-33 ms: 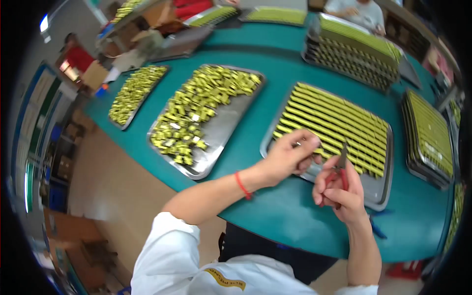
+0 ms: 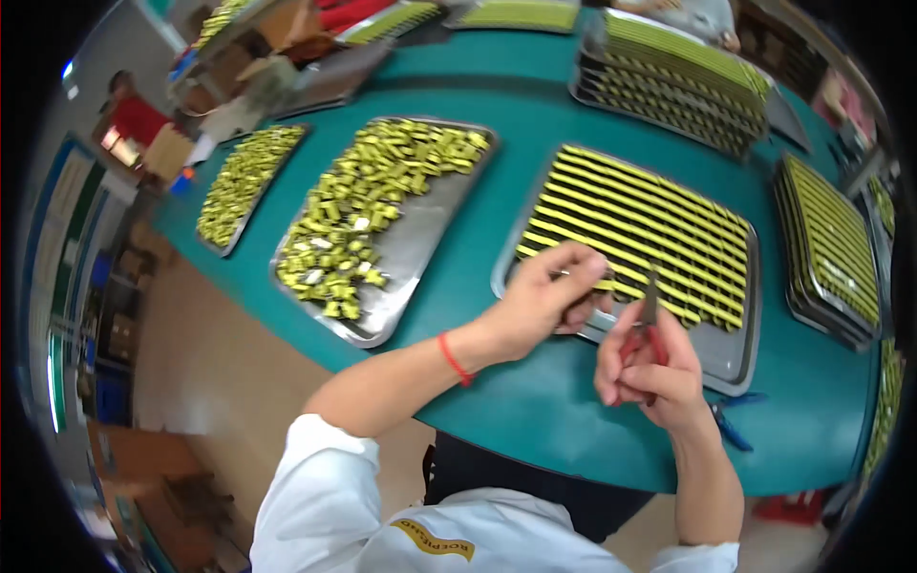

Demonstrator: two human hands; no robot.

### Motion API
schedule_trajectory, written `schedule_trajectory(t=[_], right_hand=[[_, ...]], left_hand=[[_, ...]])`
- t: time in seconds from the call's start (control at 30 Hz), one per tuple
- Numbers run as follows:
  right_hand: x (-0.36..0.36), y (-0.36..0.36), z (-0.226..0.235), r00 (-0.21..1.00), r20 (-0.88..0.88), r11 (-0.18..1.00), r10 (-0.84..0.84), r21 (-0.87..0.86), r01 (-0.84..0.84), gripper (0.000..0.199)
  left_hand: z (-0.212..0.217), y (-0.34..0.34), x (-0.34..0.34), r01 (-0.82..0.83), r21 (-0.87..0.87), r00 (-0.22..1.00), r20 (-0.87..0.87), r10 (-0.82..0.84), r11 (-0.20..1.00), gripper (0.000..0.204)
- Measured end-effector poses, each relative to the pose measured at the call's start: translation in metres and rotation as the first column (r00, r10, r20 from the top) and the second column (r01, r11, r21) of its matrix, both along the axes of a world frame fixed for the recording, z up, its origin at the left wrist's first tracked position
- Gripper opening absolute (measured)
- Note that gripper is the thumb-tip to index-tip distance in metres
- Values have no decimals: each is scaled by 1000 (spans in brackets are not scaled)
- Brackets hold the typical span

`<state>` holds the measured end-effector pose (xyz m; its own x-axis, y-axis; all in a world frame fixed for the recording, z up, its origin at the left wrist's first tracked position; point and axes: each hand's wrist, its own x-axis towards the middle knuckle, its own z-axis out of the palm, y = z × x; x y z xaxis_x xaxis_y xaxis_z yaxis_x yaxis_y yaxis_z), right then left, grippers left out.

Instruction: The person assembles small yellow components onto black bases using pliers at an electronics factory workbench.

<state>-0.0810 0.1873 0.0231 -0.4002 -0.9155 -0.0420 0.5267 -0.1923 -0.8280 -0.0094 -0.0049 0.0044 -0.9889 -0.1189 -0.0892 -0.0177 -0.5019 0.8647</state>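
Observation:
My left hand (image 2: pixel 552 296) is closed in a pinch over the near edge of a metal tray (image 2: pixel 721 359). A small dark, shiny bit shows at its fingers, too small to make out. On that tray, yellow-and-black small blocks (image 2: pixel 650 215) lie in long straight rows. In my right hand (image 2: pixel 659 368) is a pair of red-handled pliers (image 2: pixel 651 334), my fingers wrapped round the handles and the dark jaws pointing away from me. The pliers' tips are apart from my left hand. Blue-handled pliers (image 2: pixel 732 426) lie on the table beside my right wrist.
Left of the rows, a metal tray (image 2: pixel 415 272) holds a loose heap of yellow blocks; a smaller filled tray (image 2: pixel 250 186) sits farther left. Stacked trays stand at the far right (image 2: pixel 669 91) and right edge (image 2: pixel 831 248) of the green table (image 2: pixel 535 406). People are beyond the table.
The whole scene has shifted slightly up and left in view. Both hands keep nearly the same pose, with the pliers still in my right hand.

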Motion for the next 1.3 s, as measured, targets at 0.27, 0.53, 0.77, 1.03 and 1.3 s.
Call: schedule_trajectory(t=[0.27, 0.53, 0.77, 1.03, 1.3], right_hand=[[-6, 0, 7, 917, 201, 922, 346, 110, -372, 41], [3, -6, 0, 910, 249, 921, 331, 126, -369, 48], [2, -8, -3, 930, 204, 933, 306, 131, -335, 48], [1, -11, -4, 964, 149, 952, 223, 180, -248, 39], [8, 4, 6, 972, 218, 978, -92, 203, 47, 38]], left_hand=[[5, -4, -8, -25, 206, 996, 85, 7, 978, 43], [10, 7, 2, -30, 105, 990, 142, 15, 994, 47], [15, 12, 6, -69, 19, 984, 167, 65, 997, 46], [16, 14, 5, -97, -53, 985, 136, 103, 994, 43], [-3, 4, -7, -508, -662, 814, -578, 56, 551, 34]])
